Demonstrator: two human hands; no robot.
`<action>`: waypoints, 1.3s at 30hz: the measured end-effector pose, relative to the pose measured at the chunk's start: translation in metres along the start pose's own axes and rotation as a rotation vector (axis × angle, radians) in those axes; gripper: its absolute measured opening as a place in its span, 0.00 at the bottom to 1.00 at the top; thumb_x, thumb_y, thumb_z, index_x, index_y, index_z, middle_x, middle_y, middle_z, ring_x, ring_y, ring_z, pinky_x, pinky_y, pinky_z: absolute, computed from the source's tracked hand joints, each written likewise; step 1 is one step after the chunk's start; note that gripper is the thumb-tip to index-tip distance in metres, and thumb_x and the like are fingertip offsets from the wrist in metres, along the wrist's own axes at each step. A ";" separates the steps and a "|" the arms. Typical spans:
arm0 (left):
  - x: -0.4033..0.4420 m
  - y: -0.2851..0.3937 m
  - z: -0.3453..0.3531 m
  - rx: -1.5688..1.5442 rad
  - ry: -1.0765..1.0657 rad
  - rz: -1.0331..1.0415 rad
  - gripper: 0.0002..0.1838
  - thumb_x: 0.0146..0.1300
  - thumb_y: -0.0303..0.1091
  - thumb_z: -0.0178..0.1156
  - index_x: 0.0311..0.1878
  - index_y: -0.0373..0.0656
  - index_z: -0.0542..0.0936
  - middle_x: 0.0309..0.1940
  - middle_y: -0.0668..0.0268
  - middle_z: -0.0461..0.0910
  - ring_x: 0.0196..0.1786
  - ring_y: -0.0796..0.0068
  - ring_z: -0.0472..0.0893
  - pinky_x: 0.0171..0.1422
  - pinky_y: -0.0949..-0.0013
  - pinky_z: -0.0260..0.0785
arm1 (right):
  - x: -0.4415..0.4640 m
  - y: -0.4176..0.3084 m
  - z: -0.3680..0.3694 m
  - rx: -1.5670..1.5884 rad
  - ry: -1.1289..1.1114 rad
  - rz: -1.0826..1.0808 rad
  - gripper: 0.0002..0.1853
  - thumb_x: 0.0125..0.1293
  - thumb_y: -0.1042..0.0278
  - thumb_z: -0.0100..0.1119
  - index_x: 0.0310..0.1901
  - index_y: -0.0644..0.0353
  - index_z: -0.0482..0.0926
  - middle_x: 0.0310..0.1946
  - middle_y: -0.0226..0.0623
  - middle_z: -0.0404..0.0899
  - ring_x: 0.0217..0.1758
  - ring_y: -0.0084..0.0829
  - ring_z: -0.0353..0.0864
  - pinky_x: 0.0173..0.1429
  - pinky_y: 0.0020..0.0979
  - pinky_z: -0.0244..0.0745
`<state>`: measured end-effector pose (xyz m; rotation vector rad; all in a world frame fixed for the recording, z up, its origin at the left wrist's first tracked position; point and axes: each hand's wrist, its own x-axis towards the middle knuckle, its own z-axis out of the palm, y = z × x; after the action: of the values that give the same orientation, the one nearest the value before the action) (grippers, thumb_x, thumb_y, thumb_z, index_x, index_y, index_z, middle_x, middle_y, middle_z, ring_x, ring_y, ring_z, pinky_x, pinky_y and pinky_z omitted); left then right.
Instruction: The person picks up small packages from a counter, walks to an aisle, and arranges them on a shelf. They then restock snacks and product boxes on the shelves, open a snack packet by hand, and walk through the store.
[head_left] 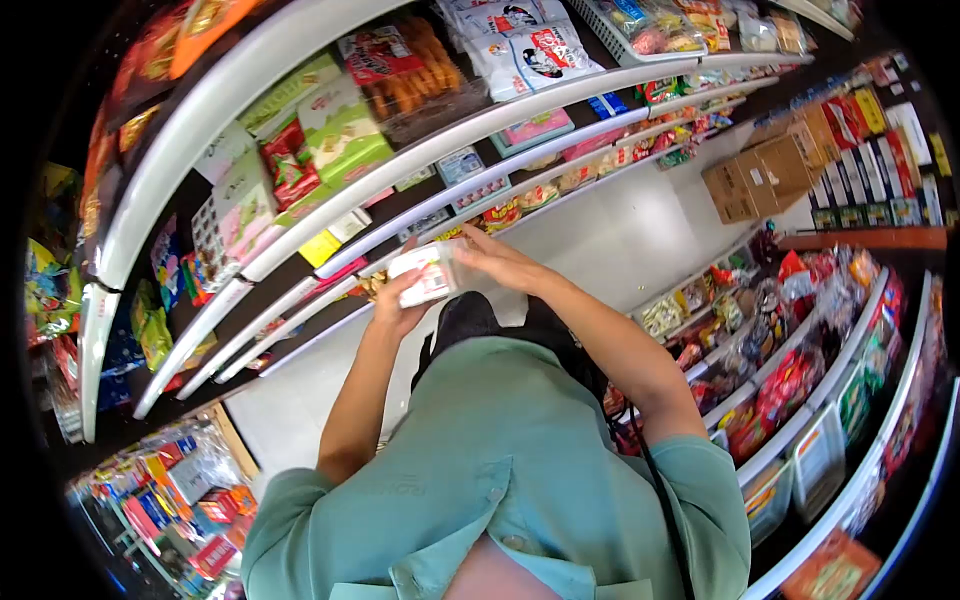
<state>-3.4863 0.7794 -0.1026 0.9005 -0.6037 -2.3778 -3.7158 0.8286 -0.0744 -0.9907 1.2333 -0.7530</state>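
Note:
A small white package (428, 276) with pinkish-red print is held in front of my body, beside the lower shelves. My left hand (402, 296) grips its left side, thumb and fingers wrapped around the edge. On the other side, my right hand (492, 262) has its fingers against the package's right end, where a clear or pale part shows. The print is too blurred to read. Just beyond my hands, a lower shelf carries yellow and red snack packets (502, 214).
Curved white shelf edges (440, 140) run across the front, with green snack boxes (340, 125) and white bags (530, 55) above. Cardboard boxes (765, 178) stand on the floor at the upper right. Candy shelves (780, 390) line the right side; a basket of packets (185, 490) is lower left.

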 end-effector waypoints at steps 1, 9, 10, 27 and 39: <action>0.006 -0.011 -0.002 -0.041 -0.002 0.035 0.47 0.52 0.46 0.67 0.76 0.61 0.57 0.63 0.64 0.72 0.60 0.59 0.74 0.62 0.47 0.64 | 0.006 -0.003 -0.020 0.129 -0.080 -0.007 0.46 0.69 0.40 0.53 0.75 0.64 0.47 0.70 0.50 0.61 0.70 0.43 0.65 0.71 0.37 0.61; 0.067 -0.013 0.023 0.200 0.019 0.531 0.61 0.40 0.46 0.72 0.78 0.45 0.49 0.64 0.54 0.69 0.64 0.58 0.73 0.71 0.54 0.64 | 0.074 0.037 -0.171 -0.715 0.701 -0.646 0.15 0.60 0.67 0.63 0.48 0.62 0.80 0.43 0.41 0.80 0.51 0.45 0.77 0.58 0.43 0.69; 0.081 -0.006 0.021 0.258 -0.012 0.633 0.64 0.38 0.43 0.72 0.78 0.45 0.45 0.64 0.50 0.68 0.66 0.57 0.72 0.73 0.58 0.62 | 0.086 0.036 -0.183 -0.723 0.690 -0.692 0.15 0.60 0.67 0.63 0.48 0.62 0.80 0.43 0.41 0.80 0.51 0.45 0.77 0.58 0.43 0.69; 0.156 0.008 -0.049 0.939 -0.051 1.331 0.67 0.32 0.54 0.70 0.77 0.35 0.50 0.75 0.51 0.53 0.76 0.58 0.56 0.78 0.62 0.43 | 0.189 0.022 -0.172 -1.556 0.552 -0.751 0.23 0.60 0.55 0.54 0.57 0.46 0.80 0.64 0.36 0.73 0.70 0.48 0.65 0.75 0.65 0.45; 0.161 0.004 -0.046 0.899 -0.054 1.288 0.67 0.32 0.51 0.72 0.78 0.39 0.48 0.75 0.52 0.53 0.73 0.59 0.61 0.76 0.63 0.50 | 0.199 0.004 -0.197 -1.706 0.369 -0.466 0.22 0.57 0.63 0.51 0.51 0.64 0.82 0.58 0.53 0.77 0.65 0.51 0.74 0.70 0.63 0.55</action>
<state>-3.5559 0.6683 -0.2071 0.4490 -1.6830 -0.9158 -3.8699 0.6130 -0.1667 -2.6503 1.9676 -0.0095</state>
